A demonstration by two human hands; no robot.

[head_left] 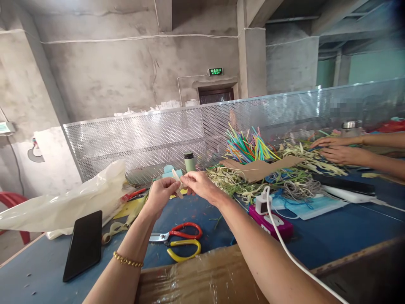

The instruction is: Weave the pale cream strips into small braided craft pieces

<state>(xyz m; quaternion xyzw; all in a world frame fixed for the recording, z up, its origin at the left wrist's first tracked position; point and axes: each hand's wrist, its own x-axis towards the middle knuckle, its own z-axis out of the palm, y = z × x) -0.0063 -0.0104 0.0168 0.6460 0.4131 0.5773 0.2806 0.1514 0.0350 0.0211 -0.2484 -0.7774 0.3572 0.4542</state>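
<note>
My left hand (162, 193) pinches a narrow pale strip (176, 174) between thumb and fingers, above the blue table. Opposite it, my right hand (201, 185) is closed on the same strip, thumb and fingertips pressed together. One end sticks up above the fingers and another part hangs below them; its material is too small to tell. Nearer to me, between my forearms, lie scissors (182, 237) with one red and one yellow handle, their blades partly behind my left wrist. A light blue item (171, 170) and a green bottle (189, 162) stand just behind my hands.
Colourful pipe cleaners (248, 145) and green and beige strips (228, 179) heap around cardboard (262, 168). A purple power strip (275, 223) with a white cable sits right. A black phone (84, 242) and plastic bag (82, 198) lie left. Another person's hands (343, 153) work far right.
</note>
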